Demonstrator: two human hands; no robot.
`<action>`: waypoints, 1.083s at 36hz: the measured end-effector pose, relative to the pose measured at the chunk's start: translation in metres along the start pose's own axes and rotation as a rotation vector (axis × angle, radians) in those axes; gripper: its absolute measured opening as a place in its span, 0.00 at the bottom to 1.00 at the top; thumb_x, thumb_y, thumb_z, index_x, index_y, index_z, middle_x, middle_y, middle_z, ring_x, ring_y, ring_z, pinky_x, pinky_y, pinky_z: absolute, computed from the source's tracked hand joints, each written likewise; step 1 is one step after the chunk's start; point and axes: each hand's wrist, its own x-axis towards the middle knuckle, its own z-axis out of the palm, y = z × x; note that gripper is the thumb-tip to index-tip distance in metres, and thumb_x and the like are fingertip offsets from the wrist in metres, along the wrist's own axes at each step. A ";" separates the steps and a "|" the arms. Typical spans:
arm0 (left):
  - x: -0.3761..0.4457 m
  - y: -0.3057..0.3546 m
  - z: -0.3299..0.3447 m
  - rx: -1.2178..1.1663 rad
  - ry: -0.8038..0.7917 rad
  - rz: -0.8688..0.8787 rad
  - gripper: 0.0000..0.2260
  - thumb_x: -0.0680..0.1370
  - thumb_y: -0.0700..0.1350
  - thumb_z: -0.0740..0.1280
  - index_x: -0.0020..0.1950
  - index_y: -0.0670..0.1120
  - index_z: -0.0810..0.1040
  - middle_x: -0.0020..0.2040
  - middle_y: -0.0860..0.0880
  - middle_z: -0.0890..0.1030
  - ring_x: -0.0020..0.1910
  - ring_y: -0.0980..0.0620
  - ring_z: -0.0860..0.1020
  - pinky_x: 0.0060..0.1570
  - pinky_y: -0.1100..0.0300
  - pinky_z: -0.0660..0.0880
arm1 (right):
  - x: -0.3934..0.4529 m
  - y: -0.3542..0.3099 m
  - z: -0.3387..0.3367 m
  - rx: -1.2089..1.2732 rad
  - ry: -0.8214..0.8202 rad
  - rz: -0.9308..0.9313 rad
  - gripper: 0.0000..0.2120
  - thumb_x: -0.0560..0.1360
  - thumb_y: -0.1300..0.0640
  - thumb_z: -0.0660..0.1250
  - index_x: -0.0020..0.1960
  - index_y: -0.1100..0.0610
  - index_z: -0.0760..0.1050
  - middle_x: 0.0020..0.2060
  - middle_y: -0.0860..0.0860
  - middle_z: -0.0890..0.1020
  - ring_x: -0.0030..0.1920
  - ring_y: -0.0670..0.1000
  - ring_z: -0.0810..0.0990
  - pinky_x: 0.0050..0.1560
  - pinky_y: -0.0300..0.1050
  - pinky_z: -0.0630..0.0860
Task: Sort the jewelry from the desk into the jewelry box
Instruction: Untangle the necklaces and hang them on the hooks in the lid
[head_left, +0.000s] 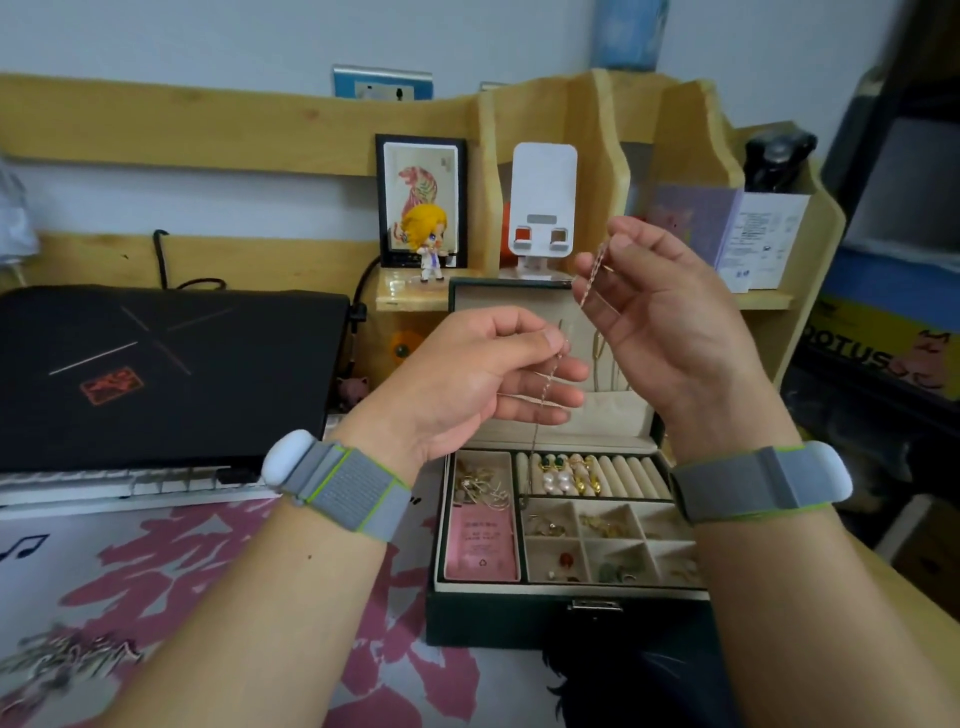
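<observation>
Head view: wooden desk (904, 582) with pink-and-white patterned mat (208, 597) over its front-left area. Closed black laptop (156, 374) at the desk's back left. Dark green jewelry box (566, 618), lid up, sits near the desk's front right, touching the mat's right edge; cream compartments hold pearl and gold earrings (563, 480) on the ring rolls and a pink card (480, 543) in the left tray. Left hand (467, 384) and right hand (670, 322) raised above the open box, well apart from its trays. Thin beaded silver chain (592, 275) strung between them: right thumb and forefinger pinch the upper end, left thumb and forefinger pinch lower down. Long axis runs diagonally, upper right to lower left; the tail hangs roughly straight down from the left hand toward the ring rolls.
</observation>
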 end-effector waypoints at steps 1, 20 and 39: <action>0.000 0.000 0.000 0.001 0.001 0.001 0.05 0.83 0.38 0.66 0.48 0.40 0.78 0.46 0.38 0.85 0.40 0.43 0.85 0.45 0.47 0.85 | 0.000 -0.001 0.000 0.001 0.003 -0.003 0.05 0.82 0.65 0.63 0.54 0.58 0.77 0.38 0.52 0.82 0.42 0.50 0.84 0.48 0.45 0.82; -0.003 0.004 0.003 0.010 -0.031 -0.055 0.03 0.80 0.38 0.70 0.51 0.38 0.81 0.47 0.39 0.85 0.42 0.44 0.85 0.43 0.48 0.84 | 0.000 0.003 0.001 -0.136 0.016 0.018 0.05 0.82 0.65 0.64 0.54 0.58 0.78 0.38 0.52 0.83 0.44 0.51 0.84 0.46 0.45 0.81; 0.007 0.008 -0.002 -0.111 0.428 0.091 0.06 0.78 0.41 0.73 0.52 0.41 0.86 0.43 0.46 0.82 0.38 0.53 0.78 0.37 0.62 0.78 | -0.011 0.000 0.008 -0.738 -0.196 0.173 0.02 0.77 0.59 0.73 0.45 0.57 0.83 0.44 0.55 0.87 0.43 0.50 0.85 0.53 0.50 0.82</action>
